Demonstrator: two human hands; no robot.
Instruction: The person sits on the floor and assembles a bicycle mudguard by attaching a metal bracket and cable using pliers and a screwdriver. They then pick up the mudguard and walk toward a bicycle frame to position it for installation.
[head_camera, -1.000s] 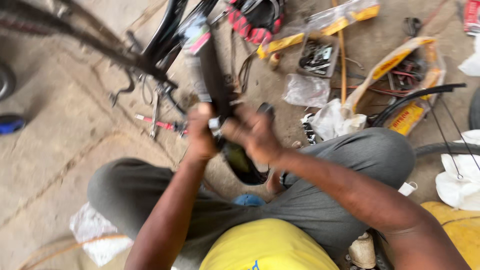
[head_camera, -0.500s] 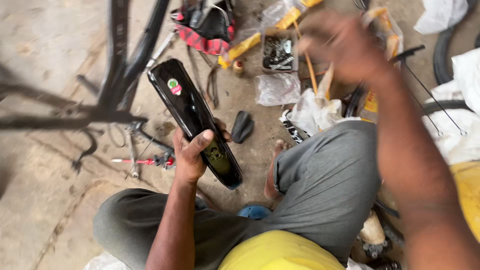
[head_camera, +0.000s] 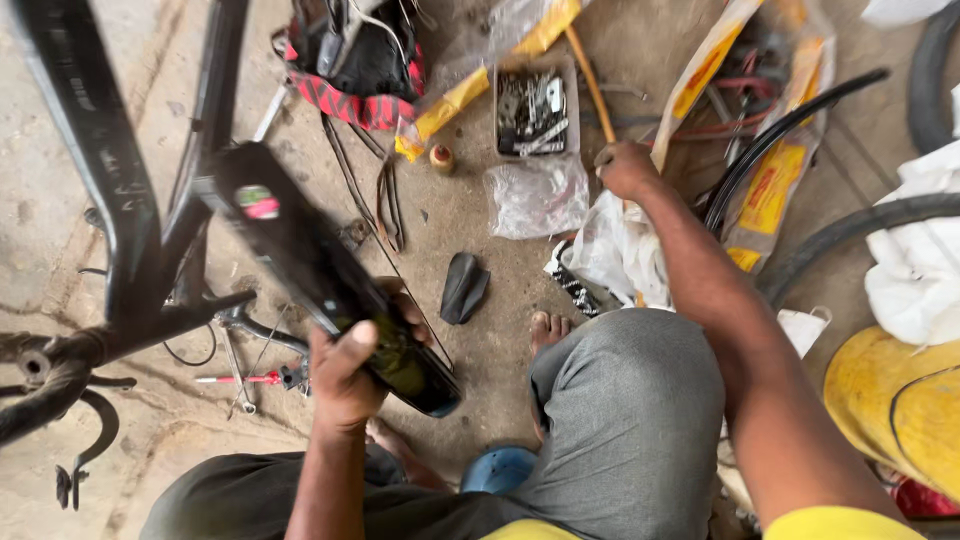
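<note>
Left hand grips one black mudguard near its lower end, its long axis running from upper left down to lower right over the floor. Right hand is closed on an orange stick beside one tray full of metal parts; one clear bag lies just below it.

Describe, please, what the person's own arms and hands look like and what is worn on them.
Both arms are bare from the hand up past the elbow, with no gloves, watch, rings or bands that show. The left hand and right hand are uncovered. A bright yellow short sleeve shows at the top of the right arm, at the picture's lower edge; the left arm's sleeve is out of view.
</note>
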